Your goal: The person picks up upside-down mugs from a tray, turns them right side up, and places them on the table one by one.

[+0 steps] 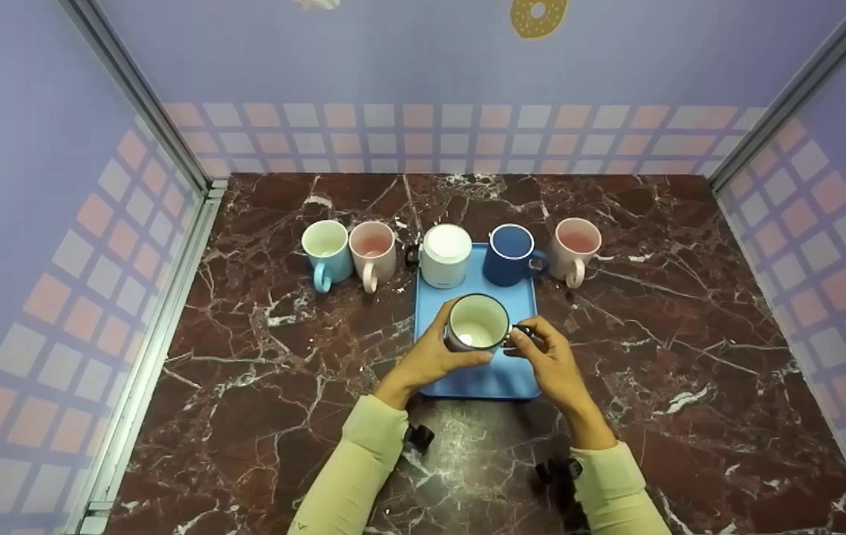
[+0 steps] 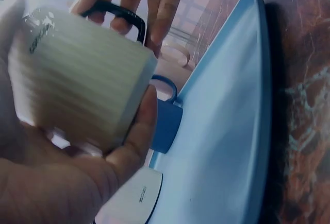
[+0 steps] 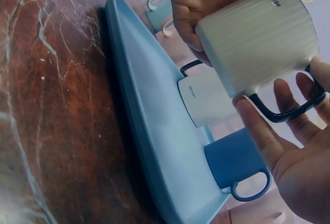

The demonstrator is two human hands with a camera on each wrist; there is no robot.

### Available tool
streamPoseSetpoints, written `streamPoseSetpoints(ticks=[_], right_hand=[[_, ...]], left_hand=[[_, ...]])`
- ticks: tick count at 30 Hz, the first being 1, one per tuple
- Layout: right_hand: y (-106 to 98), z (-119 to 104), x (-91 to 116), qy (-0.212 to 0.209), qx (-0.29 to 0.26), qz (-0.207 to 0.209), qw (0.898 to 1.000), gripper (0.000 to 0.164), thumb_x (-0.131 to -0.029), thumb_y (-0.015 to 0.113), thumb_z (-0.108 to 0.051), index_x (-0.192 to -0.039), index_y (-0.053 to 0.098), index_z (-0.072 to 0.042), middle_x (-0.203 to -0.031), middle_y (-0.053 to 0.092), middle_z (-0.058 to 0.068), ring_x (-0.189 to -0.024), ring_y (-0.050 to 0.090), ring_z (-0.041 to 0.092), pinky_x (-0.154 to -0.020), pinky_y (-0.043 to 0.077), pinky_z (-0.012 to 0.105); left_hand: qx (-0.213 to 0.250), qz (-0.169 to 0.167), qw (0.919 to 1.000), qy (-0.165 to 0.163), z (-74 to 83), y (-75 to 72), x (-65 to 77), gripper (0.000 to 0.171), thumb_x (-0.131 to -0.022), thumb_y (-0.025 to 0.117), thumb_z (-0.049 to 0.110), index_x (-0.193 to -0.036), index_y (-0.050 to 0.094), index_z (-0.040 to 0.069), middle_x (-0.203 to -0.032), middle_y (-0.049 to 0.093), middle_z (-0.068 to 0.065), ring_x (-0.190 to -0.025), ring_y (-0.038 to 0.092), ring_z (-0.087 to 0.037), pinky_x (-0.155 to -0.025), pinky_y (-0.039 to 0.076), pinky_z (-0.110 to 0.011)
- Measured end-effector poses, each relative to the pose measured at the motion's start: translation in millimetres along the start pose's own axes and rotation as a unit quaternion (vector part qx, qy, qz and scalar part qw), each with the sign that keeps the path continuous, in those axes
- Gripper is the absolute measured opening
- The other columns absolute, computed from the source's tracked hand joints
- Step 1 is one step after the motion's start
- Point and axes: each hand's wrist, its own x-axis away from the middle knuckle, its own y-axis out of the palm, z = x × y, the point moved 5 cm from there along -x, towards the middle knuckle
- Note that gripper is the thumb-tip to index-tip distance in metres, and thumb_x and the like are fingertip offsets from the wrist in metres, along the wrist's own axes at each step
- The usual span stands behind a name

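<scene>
Cup in the air: ribbed cup, cream inside with a dark rim, lifted clear above the blue tray, mouth facing up at the head camera
Left hand: the left hand wraps the cup from about 9 o'clock, thumb and fingers curled snug round the side
Right hand: the right hand is over at 3 o'clock, thumb and fingers clamped on the black handle, one finger reaching to the cup's bottom edge
Mugs on the tray: white mug at 11 o'clock from the cup, flipped upside down, its handle poking out to 9; navy mug at 1 o'clock, handle toward 3
Off-tray mugs: a pink mug out at 2 o'clock, just past the navy one; around 10 o'clock, another pink mug and a light blue mug right beside each other, all three handles toward 6
Surface: dark red marbled table with white veins
Backdrop: purple wall at 12 o'clock, pink and white squares along the bottom, plus a donut picture up top
Sleeves: pale ones, both coming in from the 6 o'clock side
</scene>
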Motion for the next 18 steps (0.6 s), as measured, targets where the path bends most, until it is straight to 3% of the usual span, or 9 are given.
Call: streamPoseSetpoints(ticks=[3,8,13,18], right_hand=[[1.2,0.7,-1.7,0.026,0.012,0.000,1.000,0.021,-0.098,0.056,-0.016,-0.104,0.057,0.005,-0.098,0.063,0.017,-0.092,0.067,0.034,-0.083,0.055,0.053],[3.5,1.8,-3.7,0.068,0.034,-0.005,0.997,0.029,-0.101,0.051,-0.027,-0.107,0.056,0.001,-0.096,0.062,0.016,-0.094,0.065,0.038,-0.082,0.052,0.060],[4.7,2.0,-4.5,0.089,0.057,0.003,0.994,0.033,-0.102,0.048,-0.032,-0.107,0.055,-0.001,-0.093,0.059,0.022,-0.090,0.063,0.038,-0.080,0.052,0.060],[6.2,1.5,-5.4,0.091,0.055,0.007,0.994,0.025,-0.103,0.045,-0.027,-0.103,0.054,-0.003,-0.091,0.055,0.030,-0.084,0.060,0.043,-0.076,0.053,0.059]], left_hand=[[-0.005,0.021,0.9998,-0.004,-2.2,0.9,-0.1,0.090,-0.072,0.086,0.013,-0.145,0.033,0.018,-0.141,0.043,-0.020,-0.130,0.042,-0.043,-0.110,0.032,-0.058],[-0.025,0.050,0.9979,-0.032,-5.1,0.0,0.9,0.086,-0.072,0.087,0.021,-0.142,0.037,0.026,-0.136,0.049,-0.010,-0.127,0.046,-0.034,-0.111,0.032,-0.053],[-0.034,0.056,0.9972,-0.037,-5.8,1.0,1.1,0.084,-0.072,0.087,0.025,-0.140,0.038,0.027,-0.134,0.049,-0.008,-0.126,0.047,-0.033,-0.110,0.033,-0.053],[-0.040,0.052,0.9972,-0.036,-6.2,3.0,0.8,0.083,-0.074,0.086,0.024,-0.141,0.037,0.024,-0.134,0.050,-0.007,-0.124,0.048,-0.029,-0.108,0.038,-0.047]])
